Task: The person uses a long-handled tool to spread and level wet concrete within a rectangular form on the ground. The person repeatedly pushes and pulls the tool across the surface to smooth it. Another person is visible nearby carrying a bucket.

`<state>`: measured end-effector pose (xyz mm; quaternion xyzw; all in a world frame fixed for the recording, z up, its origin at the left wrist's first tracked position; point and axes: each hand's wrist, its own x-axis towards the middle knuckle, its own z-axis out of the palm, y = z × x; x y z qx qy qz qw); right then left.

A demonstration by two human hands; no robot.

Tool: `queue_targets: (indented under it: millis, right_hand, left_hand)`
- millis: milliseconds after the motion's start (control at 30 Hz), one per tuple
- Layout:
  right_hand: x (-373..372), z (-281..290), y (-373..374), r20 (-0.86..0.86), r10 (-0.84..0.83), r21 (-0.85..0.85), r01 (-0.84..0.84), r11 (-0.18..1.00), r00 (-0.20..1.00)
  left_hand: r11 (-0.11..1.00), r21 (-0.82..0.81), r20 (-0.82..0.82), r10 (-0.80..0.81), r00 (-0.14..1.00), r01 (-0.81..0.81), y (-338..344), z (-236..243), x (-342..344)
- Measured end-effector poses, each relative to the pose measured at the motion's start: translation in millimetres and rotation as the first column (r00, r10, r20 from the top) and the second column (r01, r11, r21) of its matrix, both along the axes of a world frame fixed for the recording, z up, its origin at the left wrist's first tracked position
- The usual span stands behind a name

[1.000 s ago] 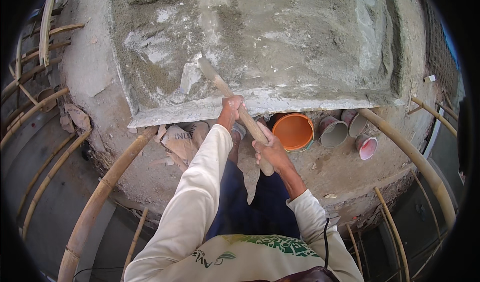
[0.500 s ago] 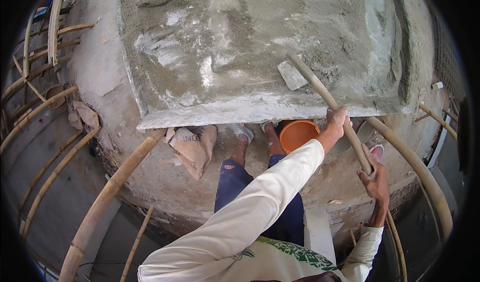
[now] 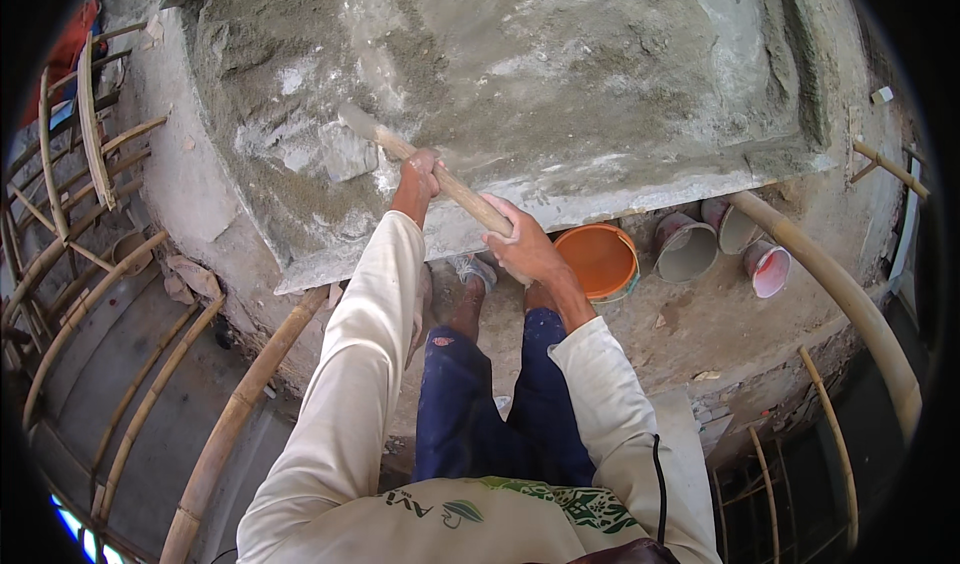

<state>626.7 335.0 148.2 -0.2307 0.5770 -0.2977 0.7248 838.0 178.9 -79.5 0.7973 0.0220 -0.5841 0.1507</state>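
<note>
Two hands clenched on a hoe over the grey mix

From my remote seat, I had both of the wearer's hands in the head view, near the middle of the frame. The left hand (image 3: 418,174) was closed around the upper part of the hoe (image 3: 463,195), and the right hand (image 3: 522,241) was wrapped around the same handle lower down and to the right. I saw a gap of bare wood between them.

The hoe slanted from upper left to lower right. Its pale blade (image 3: 348,154) lay against the mix (image 3: 570,84), left of centre; I could not tell how deep its edge sat. The mix, grey with whitish patches, filled most of the upper frame, and the bed's rim (image 3: 640,196) ran across just beyond the right hand.

Right of centre, below that rim, I counted four pails: an orange bucket (image 3: 597,264) nearest the right hand, a grey pail (image 3: 687,251) beside it, another pail (image 3: 738,226) partly behind, and a small pink pail (image 3: 768,271) farthest right. Thick bamboo poles curved down the lower left and the right side. The wearer's pale sleeves and dark blue shorts (image 3: 460,404) took up the lower middle.
</note>
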Motion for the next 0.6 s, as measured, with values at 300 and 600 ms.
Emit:
queue_targets:
  millis: [300, 600]
  right_hand:
    - [-239.5, 158.6, 8.4, -0.451, 0.249, 0.210, -0.170, 0.963, 0.857]
    - [-207.6, 119.0, 94.3, -0.228, -0.313, 0.022, 0.326, 0.945, 0.922]
  left_hand:
    - [0.937, 0.192, -0.498, 0.348, 0.794, -0.290, 78.0, 98.7, -342.7]
    - [0.972, -0.177, -0.055, -0.167, 0.984, 0.155, 76.9, 143.5, -355.4]
